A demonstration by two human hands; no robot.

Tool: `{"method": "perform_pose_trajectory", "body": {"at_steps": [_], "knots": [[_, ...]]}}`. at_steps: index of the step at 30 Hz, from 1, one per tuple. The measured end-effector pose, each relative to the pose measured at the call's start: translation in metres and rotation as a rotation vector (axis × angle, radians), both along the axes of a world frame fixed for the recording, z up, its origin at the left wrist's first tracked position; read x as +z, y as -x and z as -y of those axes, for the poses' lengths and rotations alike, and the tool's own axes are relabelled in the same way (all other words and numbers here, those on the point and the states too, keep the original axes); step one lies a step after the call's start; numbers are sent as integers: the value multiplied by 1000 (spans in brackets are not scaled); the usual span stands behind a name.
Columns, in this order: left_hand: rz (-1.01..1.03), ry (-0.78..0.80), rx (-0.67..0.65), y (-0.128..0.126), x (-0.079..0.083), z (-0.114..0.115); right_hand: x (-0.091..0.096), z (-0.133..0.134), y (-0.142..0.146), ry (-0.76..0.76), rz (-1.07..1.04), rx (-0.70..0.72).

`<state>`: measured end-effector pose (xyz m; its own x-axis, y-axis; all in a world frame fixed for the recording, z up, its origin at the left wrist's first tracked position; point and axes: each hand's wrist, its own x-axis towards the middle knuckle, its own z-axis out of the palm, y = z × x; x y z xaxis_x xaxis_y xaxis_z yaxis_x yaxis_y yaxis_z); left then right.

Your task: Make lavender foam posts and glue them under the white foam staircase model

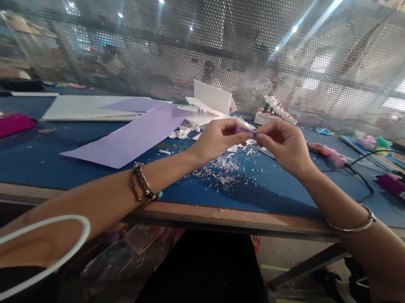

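Between my two hands is a small purple piece (pixel 247 130), pinched at both ends above the table; its material is too small to make out. Thumb and fingers of my left hand (pixel 218 136) close on its left end. My right hand (pixel 286 143) pinches the right end with thumb and forefinger. White scraps (pixel 186 129) lie behind the hands, and fine white and pinkish shavings (pixel 224 173) are scattered on the blue table below them. Left of my left hand, a long lilac sheet (pixel 131 137) lies at a slant.
White sheets (pixel 95 106) lie at the back left. A white board (pixel 211 97) stands upright behind the scraps. A pink tool with a black cord (pixel 332 155) lies right, near a magenta box (pixel 403 189); another magenta object (pixel 4 128) is far left. A perforated metal screen (pixel 221 42) closes the back.
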<state>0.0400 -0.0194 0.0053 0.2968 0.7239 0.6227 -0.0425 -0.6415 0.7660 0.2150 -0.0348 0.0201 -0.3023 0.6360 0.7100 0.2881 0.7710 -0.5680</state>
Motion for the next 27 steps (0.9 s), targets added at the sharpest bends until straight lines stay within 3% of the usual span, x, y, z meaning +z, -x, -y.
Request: {"method": "perform_pose_trajectory", "body": {"at_steps": [4,8,16,20,22,25,26,27], "knots": [[158,178,-95,-6,-4,5,-5,5,10,18,-172,62],[152,182,-118,-7,-4,8,-8,7,13,-2,-224,42],[29,41,22,-1,-4,1,-8,-1,6,15,-149,-70],[-4,68,94,1,-5,-3,-2,-17,-7,4,-89,-167],[-20,102,122,3,-7,-7,6,-31,-31,-48,5,-267],[-51,132,124,5,-12,-14,19,-57,-92,-209,183,-775],[-56,137,107,6,-13,-15,20,-65,-116,-157,257,-933],[-59,141,84,6,-14,-16,20,-72,-139,-104,272,-981]]}}
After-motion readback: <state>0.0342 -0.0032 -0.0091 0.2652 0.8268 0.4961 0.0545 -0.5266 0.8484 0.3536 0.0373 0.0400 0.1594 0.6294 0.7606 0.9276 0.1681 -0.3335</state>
